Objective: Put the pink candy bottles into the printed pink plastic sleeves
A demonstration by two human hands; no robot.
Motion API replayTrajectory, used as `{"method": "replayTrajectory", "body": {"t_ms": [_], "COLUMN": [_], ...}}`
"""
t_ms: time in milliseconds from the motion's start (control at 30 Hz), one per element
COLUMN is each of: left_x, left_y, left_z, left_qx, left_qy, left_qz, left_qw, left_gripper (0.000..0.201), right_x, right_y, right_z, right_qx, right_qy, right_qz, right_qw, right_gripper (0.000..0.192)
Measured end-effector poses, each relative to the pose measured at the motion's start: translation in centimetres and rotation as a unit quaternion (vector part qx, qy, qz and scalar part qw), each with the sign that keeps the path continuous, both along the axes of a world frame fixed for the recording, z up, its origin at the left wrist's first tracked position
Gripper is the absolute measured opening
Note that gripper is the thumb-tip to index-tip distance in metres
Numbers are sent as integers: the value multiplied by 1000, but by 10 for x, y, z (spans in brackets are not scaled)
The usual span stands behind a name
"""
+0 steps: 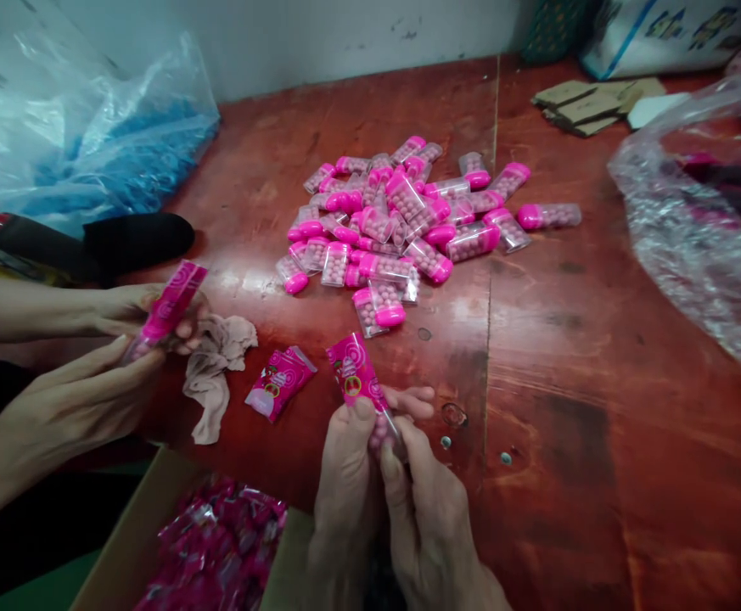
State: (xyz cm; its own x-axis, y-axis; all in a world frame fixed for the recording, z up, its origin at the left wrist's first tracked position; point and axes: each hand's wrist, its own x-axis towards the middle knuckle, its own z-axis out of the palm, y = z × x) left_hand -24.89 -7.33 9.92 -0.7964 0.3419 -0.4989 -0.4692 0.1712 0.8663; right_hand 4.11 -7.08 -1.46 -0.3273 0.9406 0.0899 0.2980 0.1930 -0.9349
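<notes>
Nearest the viewer, the left hand [345, 484] and the right hand [430, 518] meet at the desk edge, both pinching one small clear capsule [383, 433] of pink beads that is partly inside a pink printed sleeve [354, 373]; left thumb presses on the sleeve, right fingers grip the capsule's lower end. Judgement: the capsule looks light, rigid and smooth, likely slippery, so best held across its sides near the cap; the sleeve is thin, soft film that creases easily, best taken by its edges. Below the desk edge, a cardboard box [134, 543] holds wrapped pink packs [217, 547]. Just left on the desk [599, 424] lies one finished pack [279, 382], beside a crumpled beige cloth [217, 365]. Further left, a co-worker's two hands [90, 373] hold another sleeve [166, 310]. Mid-desk, a loose pile of unwrapped capsules [401, 221]. Far side: blue-tinted plastic bag [109, 144] left, clear bag [701, 221] right, cardboard scraps [592, 106] behind.
</notes>
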Motion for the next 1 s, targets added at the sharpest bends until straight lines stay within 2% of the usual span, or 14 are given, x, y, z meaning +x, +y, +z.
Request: {"method": "replayTrajectory", "body": {"t_ms": [33, 100, 267, 333, 400, 500, 600, 667, 767, 900, 1000], "left_x": [9, 43, 156, 186, 203, 213, 218, 219, 218, 211, 189], "left_y": [0, -3, -2, 5, 12, 16, 14, 11, 8, 1, -23], "left_z": [-3, -19, -75, -89, -94, -93, -92, -94, -97, -95, -94], "left_qx": [3, 14, 41, 52, 66, 89, 83, 85, 101, 96, 62], "left_qy": [-4, -14, -66, -89, -120, -139, -103, -97, -118, -128, -147], "left_qz": [-4, -18, -84, -109, -129, -125, -137, -152, -159, -152, -117], "left_qw": [1000, 1000, 993, 989, 982, 978, 982, 980, 975, 975, 980], "left_gripper": [29, 31, 35, 37, 40, 35, 31, 30, 31, 33, 31], "right_x": [1, 3, 1, -1, -3, -7, -9, -10, -15, -28, -32], "right_y": [1, 3, 6, 9, 11, 12, 16, 21, 32, 33, 24], "right_z": [-1, -2, 1, 3, 5, 7, 8, 7, 4, 1, 0], "right_qx": [-11, -41, -121, -155, -186, -213, -219, -224, -280, -359, -401], "right_qy": [1, 8, 50, 70, 89, 108, 117, 139, 201, 247, 239], "right_qz": [7, 22, 11, 17, 23, 10, -10, 0, 41, 74, 127], "right_qw": [1000, 999, 991, 985, 978, 971, 969, 965, 938, 897, 875], "right_gripper": [34, 34, 34, 33, 31, 29, 27, 23, 19, 29, 20]}}
